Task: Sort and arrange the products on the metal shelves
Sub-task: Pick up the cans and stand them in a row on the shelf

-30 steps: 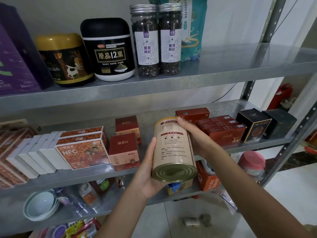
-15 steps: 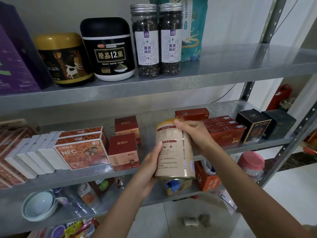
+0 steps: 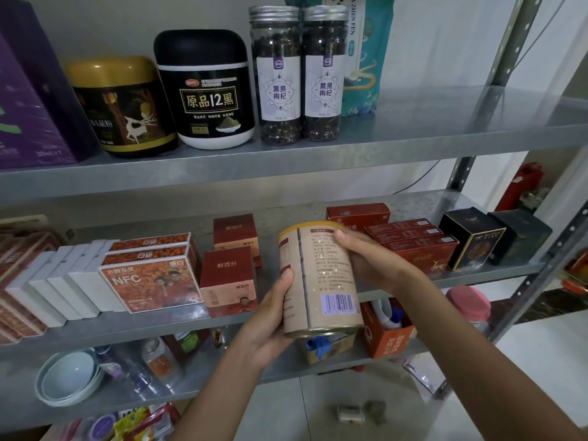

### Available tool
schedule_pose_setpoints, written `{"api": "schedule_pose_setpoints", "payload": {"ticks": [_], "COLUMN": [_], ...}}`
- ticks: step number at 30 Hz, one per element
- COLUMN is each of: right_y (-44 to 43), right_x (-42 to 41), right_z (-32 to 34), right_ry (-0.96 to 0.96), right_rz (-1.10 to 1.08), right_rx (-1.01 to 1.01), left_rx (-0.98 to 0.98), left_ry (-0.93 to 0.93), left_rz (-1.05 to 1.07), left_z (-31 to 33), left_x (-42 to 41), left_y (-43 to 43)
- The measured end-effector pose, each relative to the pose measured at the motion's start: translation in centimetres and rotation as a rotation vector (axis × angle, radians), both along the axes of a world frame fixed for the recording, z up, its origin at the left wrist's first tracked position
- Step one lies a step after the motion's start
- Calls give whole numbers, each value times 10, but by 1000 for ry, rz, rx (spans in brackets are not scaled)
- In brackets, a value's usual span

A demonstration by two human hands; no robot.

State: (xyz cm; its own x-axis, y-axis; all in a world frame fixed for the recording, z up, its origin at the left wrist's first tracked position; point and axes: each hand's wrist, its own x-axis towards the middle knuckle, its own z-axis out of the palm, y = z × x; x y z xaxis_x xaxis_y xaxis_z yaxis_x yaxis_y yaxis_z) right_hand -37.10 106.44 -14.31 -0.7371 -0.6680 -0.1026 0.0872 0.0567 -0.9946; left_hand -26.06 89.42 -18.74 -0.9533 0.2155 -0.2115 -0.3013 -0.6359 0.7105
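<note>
Both hands are gripping a beige cylindrical metal can [image 3: 321,278], upright before the middle metal shelf [image 3: 133,326]. The left hand [image 3: 270,323] is curling round its lower side. The right hand [image 3: 369,262] is clasping its upper side.

A pale wall [image 3: 445,43] fills the back from twelve to two o'clock. A thin grey cable [image 3: 424,178] droops across it at about two o'clock (a second stretch runs near the upper right corner). At three o'clock a red container [image 3: 521,186] stands by the wall, its lower part hidden. A dark marbled strip [image 3: 547,308] lies below it, toward four o'clock. The light tiled floor [image 3: 525,361] spreads from four to six o'clock. On it, near six o'clock, lie a small white roll [image 3: 351,414] and, just beside it on the right, a grey lump [image 3: 376,410]. A white packet [image 3: 421,374] lies at five o'clock.
</note>
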Motion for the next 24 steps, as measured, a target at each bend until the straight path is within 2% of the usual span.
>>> {"api": "schedule_pose_setpoints", "payload": {"ticks": [2, 4, 8, 11, 14, 18, 21, 24], "right_y": [-1, -2, -2, -5, -15, -20, -8, 6], "right_x": [1, 0, -1, 1, 3, 3, -8, -18], "right_z": [-3, -7, -10, -7, -7, -4, 2, 0], "right_ry": [-74, -76, -17, 100, 146, 157, 156, 6], "right_rz": [34, 17, -85, -201, -337, -378, -203, -4], "right_rx": [-16, -56, -115, -17, 69, 164, 241, 150], "left_rx": [105, 93, -185, -470, -599, -606, -554, -334], "left_ry": [4, 29, 42, 95, 82, 51, 83, 53], "left_rz": [-48, -69, -34, 50, 150, 188, 168, 97], "left_z": [-4, -6, -7, -5, -2, -3, -6, -8], "left_x": [-1, -3, -9, -13, -16, -23, -25, -25], "left_y": [0, -1, -5, -1, 9, 11, 4, -2]}}
